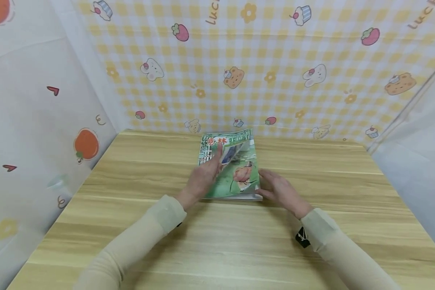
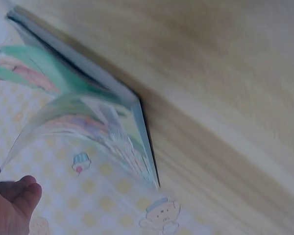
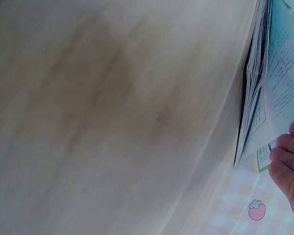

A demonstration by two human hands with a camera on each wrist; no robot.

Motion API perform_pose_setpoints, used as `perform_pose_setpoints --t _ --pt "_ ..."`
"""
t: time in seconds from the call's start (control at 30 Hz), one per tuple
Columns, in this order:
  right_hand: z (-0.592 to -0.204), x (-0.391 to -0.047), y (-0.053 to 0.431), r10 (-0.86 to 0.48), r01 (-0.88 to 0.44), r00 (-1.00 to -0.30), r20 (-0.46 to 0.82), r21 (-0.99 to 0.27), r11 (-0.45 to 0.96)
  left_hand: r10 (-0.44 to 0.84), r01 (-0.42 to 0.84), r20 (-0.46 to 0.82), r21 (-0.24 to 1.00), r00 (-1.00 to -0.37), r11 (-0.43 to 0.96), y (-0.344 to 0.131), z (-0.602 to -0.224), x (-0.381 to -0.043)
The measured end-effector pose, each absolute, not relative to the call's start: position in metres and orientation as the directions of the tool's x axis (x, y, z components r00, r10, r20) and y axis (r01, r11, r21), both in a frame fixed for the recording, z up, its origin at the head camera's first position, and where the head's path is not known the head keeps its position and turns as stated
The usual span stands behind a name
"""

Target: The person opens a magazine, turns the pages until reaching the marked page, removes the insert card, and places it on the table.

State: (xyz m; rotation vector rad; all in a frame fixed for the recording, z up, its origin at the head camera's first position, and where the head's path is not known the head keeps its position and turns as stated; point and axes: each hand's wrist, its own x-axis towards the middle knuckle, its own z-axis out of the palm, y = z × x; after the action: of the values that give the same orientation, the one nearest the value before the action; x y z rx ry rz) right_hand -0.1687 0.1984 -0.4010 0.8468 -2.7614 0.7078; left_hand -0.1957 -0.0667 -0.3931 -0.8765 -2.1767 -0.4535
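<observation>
A magazine (image 1: 235, 181) with a green illustrated page and red title characters lies on the wooden table. My left hand (image 1: 203, 175) holds its lifted front cover, which curls over toward the left. In the left wrist view, the thumb and fingers of this left hand (image 2: 14, 203) pinch the edge of the arched cover (image 2: 59, 122). My right hand (image 1: 279, 189) is at the magazine's lower right edge, with the thumb nearer me. The right wrist view has the right fingers (image 3: 286, 152) bent at a raised printed page (image 3: 284, 103); part of that hand is out of frame.
Wood-grain table surface (image 1: 217, 245) surrounds the magazine. A yellow checked cloth (image 1: 217, 100) with cartoon prints hangs behind the table's back edge. White printed sheeting (image 1: 32, 121) stands along the left side, and pale sheeting (image 1: 413, 133) along the right.
</observation>
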Motion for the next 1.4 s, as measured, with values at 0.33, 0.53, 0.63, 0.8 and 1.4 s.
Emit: perform_pose_setpoints --t 0.33,0.53,0.63,0.8,1.4 --pt "-0.396 -0.167 0.194 -0.495 -0.532 -0.845 0.203 -0.423 0.734 0.361 0.624 0.701 0.152 -0.615 0.767 -0.094 -0.38 -0.194" --pt "-0.402 -0.169 0.187 -0.638 -0.658 -0.747 0.184 -0.337 0.673 0.364 0.56 0.626 0.143 -0.69 0.816 -0.114 -0.38 -0.192" --pt "-0.406 -0.169 0.183 -0.681 -0.701 -0.707 0.192 -0.313 0.64 0.374 0.546 0.6 0.128 -0.707 0.828 -0.127 -0.382 -0.19" --pt "-0.41 -0.17 0.18 -0.699 -0.712 -0.694 0.172 -0.31 0.63 0.393 0.553 0.581 0.121 -0.713 0.824 -0.148 -0.387 -0.185" --pt "-0.407 -0.179 0.185 -0.73 -0.693 -0.678 0.091 -0.409 0.593 0.276 0.279 0.236 -0.024 -0.932 0.96 -0.185 -0.405 -0.163"
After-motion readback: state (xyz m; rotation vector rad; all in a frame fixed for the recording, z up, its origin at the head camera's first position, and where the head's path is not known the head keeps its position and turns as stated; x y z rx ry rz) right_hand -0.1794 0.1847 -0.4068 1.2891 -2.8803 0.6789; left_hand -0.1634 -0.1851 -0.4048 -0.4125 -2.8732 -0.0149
